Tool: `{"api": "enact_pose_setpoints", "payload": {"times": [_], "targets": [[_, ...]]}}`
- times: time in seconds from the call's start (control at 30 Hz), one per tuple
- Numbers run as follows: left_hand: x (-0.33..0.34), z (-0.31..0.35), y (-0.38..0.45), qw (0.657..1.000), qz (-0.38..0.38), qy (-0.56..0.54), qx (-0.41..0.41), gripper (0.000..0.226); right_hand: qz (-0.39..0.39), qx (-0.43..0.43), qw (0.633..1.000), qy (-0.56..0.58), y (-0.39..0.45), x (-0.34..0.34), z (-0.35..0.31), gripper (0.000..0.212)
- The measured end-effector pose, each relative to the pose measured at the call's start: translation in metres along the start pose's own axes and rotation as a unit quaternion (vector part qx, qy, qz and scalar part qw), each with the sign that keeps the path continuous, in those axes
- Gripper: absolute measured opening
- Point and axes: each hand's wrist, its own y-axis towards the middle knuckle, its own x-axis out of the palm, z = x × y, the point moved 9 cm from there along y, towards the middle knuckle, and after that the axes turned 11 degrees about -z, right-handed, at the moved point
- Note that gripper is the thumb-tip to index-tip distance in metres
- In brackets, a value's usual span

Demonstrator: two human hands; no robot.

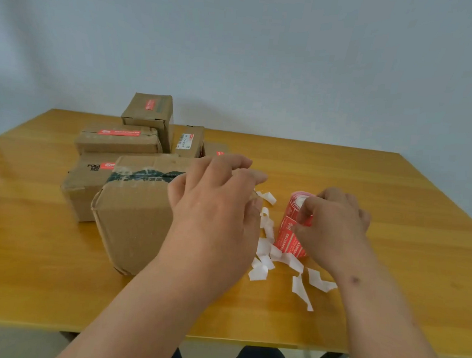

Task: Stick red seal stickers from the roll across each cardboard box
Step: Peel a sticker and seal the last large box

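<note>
Right hand: the right hand reaches in from the lower right, forearm slanting up across the worktop, back of the hand toward the camera, fingers curled round the upper part of the sticker roll, thumb on its near side.
Sticker roll: red, standing on end on the worktop, gripped by the right hand; its lower half shows to the left of that hand.
Left hand: the left hand comes in from the bottom centre, wrist raised, fingers loosely bent and spread, tips pointing toward the right hand. It is blurred, so whether the fingertips pinch anything cannot be told.
Nearest box: a cardboard box with dark printed tape on top sits just under and to the left of the left hand, which overlaps its right edge.
Backing scraps: white paper strips lie curled on the worktop between the two hands and in front of the right hand.
Other boxes: beyond the left hand, further cardboard boxes stand grouped and stacked, several bearing red stickers.
</note>
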Motion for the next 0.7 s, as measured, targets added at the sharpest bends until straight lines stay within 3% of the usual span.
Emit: {"api": "enact_pose_setpoints", "payload": {"times": [0.23,0.47,0.7], "targets": [[0.011,0.018,-0.001,0.999,-0.024,0.042,0.019,0.031,-0.022,-0.050,0.998,0.027,-0.005,-0.006,0.000,0.020],[0.053,0.050,0.015,0.981,-0.191,0.012,0.032,0.046,-0.061,-0.103,0.979,0.166,-0.012,-0.021,0.011,0.022],[0.096,0.050,0.033,0.963,-0.257,0.079,0.007,0.021,-0.078,-0.148,0.959,0.228,-0.017,-0.024,0.019,0.026]]}}
